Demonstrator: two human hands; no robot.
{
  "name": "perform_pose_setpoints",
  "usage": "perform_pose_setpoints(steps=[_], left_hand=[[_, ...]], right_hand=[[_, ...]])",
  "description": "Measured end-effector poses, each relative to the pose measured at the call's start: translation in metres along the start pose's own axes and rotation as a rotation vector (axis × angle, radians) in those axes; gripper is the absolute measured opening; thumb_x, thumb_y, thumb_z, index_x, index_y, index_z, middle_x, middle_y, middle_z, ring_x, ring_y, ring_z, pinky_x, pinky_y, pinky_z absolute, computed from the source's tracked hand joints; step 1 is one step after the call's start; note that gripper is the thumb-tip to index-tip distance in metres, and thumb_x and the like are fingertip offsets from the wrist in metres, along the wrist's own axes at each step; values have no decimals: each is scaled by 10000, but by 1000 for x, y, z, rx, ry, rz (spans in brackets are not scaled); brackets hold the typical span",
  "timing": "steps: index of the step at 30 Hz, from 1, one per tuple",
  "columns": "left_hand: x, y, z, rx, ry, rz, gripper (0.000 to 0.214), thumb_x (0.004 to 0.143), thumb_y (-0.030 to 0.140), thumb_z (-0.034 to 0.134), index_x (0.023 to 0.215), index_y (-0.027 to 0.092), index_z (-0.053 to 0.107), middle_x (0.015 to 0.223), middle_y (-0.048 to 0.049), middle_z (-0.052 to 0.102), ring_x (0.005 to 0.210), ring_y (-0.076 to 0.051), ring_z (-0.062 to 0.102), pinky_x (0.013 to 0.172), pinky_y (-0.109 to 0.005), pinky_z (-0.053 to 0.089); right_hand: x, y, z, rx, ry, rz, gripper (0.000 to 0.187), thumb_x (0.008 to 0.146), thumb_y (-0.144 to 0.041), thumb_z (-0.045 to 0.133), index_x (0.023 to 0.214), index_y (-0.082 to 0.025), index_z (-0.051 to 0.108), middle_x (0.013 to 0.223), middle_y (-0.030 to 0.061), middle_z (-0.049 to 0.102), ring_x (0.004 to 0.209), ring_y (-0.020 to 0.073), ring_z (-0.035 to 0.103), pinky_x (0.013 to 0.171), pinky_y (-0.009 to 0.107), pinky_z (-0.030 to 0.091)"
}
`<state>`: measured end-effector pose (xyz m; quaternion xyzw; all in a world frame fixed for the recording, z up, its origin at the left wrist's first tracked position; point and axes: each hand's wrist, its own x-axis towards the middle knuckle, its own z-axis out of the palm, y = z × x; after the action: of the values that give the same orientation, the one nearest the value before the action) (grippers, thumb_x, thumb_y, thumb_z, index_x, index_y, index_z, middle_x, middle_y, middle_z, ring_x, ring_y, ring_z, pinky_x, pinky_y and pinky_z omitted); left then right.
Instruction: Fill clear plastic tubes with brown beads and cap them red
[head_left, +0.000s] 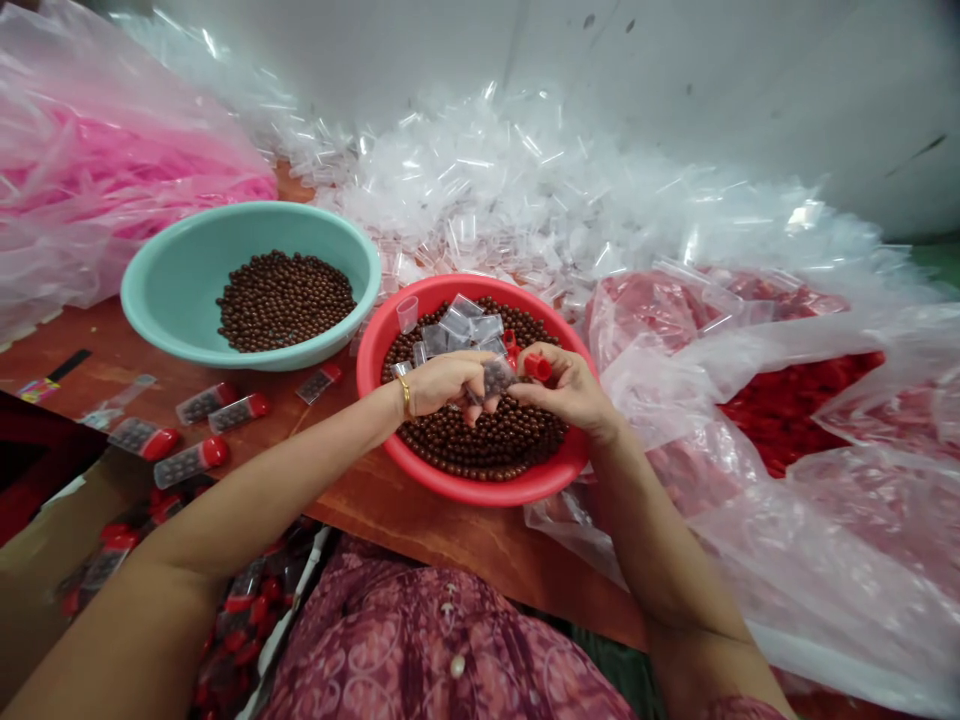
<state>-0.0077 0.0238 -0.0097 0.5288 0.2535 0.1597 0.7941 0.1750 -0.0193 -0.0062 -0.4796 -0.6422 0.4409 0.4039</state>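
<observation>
Over the red bowl of small brown balls, my left hand is closed around a clear tube filled with brown balls. Just to its right, my right hand pinches a red cap close to the tube's end. Several empty clear tubes lie on the balls at the bowl's far side. A gold bracelet sits on my left wrist.
A teal bowl with more brown balls stands to the left. Filled, red-capped tubes lie on the wooden table at the left and in a box below. A heap of clear tubes lies behind; a bag of red caps at right.
</observation>
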Motion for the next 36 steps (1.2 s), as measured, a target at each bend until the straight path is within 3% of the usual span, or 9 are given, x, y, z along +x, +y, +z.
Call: perform_pose_setpoints(steps=[5,8,11,15,18,21,25,28,36], left_hand=[[2,0,-2,-128,34,40,244,601,128,453,837,134,515,628,-17,611,469,-109,553,491,-230,481],[3,0,-4,-177,-16,13,221,740,230,402,881,118,531,618,-46,620,475,-137,566,509,-268,495],[3,0,-5,-164,-73,-47,387,854,412,322,931,110,550,601,-52,616,468,-140,557,487,-260,485],[3,1,-4,-138,-91,-97,522,858,578,286,927,136,554,594,-35,607,458,-125,542,450,-227,462],[1,2,-2,-117,-34,-52,363,843,455,393,895,131,548,597,-29,599,472,-123,545,463,-235,474],[0,2,0,-70,1,14,172,711,216,531,864,137,527,621,-5,595,495,-96,547,494,-212,479],[-1,1,3,-18,14,46,224,612,126,548,831,146,503,634,19,590,476,-62,527,504,-190,473],[-1,1,3,-7,34,48,249,594,136,548,840,148,513,625,19,582,489,-65,525,488,-184,468],[-1,2,0,7,-67,-47,235,539,139,493,771,139,532,573,-5,578,490,-101,530,455,-217,487]], right_hand=[[-4,7,2,27,135,40,412,656,-531,700,864,-214,539,627,-55,473,500,93,434,474,240,389],[-7,2,1,-40,120,-30,398,682,-493,697,935,-211,573,583,-63,455,506,98,442,517,252,400],[-6,-3,2,-110,86,-80,386,674,-473,711,922,-194,613,645,-31,534,589,118,498,604,277,445],[-3,-3,4,-140,66,-102,379,667,-488,710,879,-181,644,802,29,637,760,174,580,745,323,483],[-5,2,5,-46,114,-58,448,724,-527,637,1030,-201,628,805,21,621,693,156,568,631,292,497],[-9,6,7,-36,183,-17,426,848,-509,466,1134,-221,592,730,-2,577,566,126,505,517,265,466],[-15,6,13,-238,259,-66,320,861,-391,482,1094,-224,624,900,24,642,762,158,580,714,302,497],[-15,3,15,-170,269,-47,307,823,-374,538,1079,-222,616,919,23,647,799,167,589,721,306,496],[-7,-12,5,-142,2,-74,339,657,-470,717,796,-182,604,670,-8,564,614,120,499,583,256,430]])
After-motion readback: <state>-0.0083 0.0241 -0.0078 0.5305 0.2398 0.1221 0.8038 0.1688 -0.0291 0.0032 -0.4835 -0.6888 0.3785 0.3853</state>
